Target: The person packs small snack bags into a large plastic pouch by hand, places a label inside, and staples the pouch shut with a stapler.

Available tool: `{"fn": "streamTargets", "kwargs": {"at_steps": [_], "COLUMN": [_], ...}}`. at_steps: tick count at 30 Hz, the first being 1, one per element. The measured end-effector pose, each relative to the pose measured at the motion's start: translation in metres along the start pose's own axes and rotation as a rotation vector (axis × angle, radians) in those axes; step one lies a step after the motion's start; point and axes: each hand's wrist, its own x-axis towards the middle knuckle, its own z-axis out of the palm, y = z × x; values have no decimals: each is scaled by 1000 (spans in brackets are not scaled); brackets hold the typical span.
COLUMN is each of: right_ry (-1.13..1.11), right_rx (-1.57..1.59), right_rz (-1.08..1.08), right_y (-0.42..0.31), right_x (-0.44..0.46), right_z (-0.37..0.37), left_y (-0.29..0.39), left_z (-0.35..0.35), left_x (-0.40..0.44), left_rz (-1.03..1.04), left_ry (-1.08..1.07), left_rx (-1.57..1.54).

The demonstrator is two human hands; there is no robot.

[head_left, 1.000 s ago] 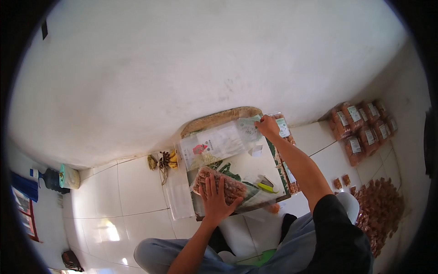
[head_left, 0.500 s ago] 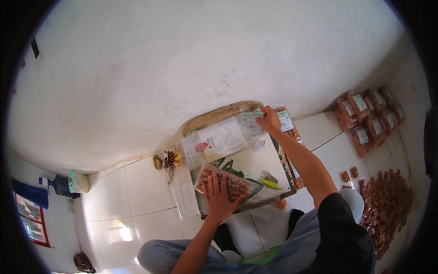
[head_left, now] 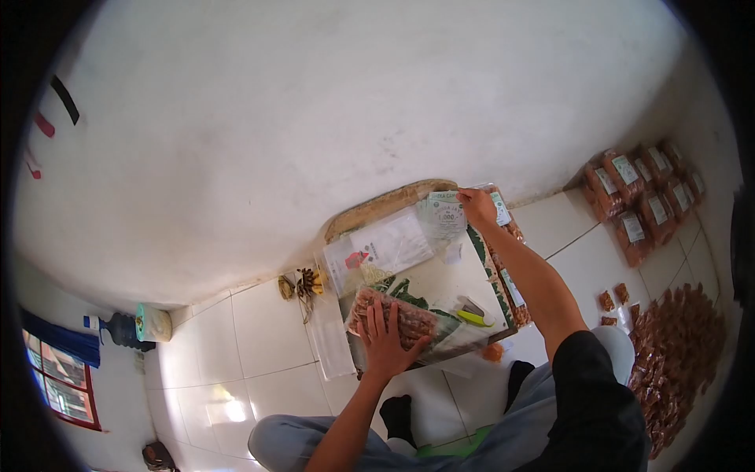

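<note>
My left hand [head_left: 384, 343] lies with fingers spread on a clear plastic bag [head_left: 409, 321] filled with small brown pieces, at the near-left part of a low table [head_left: 425, 283]. At the far right corner, my right hand [head_left: 478, 208] pinches the upper corner of a printed green-and-white label [head_left: 447, 214]; more labels fan out under it. Left of the labels lies a stack of clear plastic bags [head_left: 385, 242]. A lime-green stapler [head_left: 475, 317] rests on the table to the right of the filled bag.
Filled, labelled bags [head_left: 503, 211] lie along the table's right side. More labelled packs [head_left: 657, 208] are piled by the wall at right. A heap of small brown packets [head_left: 680, 354] covers the floor near my right knee. Bananas [head_left: 311, 282] lie left of the table.
The view has shifted slightly. My right fingers have moved to the label's upper corner, and the label lies flatter with its print showing. My left hand stays on the filled bag.
</note>
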Motion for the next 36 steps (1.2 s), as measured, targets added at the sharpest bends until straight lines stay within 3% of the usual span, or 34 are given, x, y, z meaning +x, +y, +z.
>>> {"fn": "streamTargets", "kwargs": {"at_steps": [3,4,6,18,25,30,36], "right_ry": [133,136,-74,-98,20,-156,-184], "right_rx": [48,47,239,59,32,129,139], "right_rz": [-178,-176,12,121,90,-23,-29], "right_y": [7,6,4,-4,11,17,24], "right_x": [0,0,2,1,8,5,9], "right_z": [2,-2,-9,-28,-18,-23,-15], "left_y": [1,1,1,0,1,2,1], "left_z": [0,-1,-1,-1,-3,-4,-4], "left_x": [1,1,1,1,2,2,2], "left_rz": [-3,-10,-16,-9,-22,-28,-20], "left_ry": [-14,-45,-77,-75,-105,-113,-106], "left_rx": [-7,-4,-1,18,7,-7,1]}}
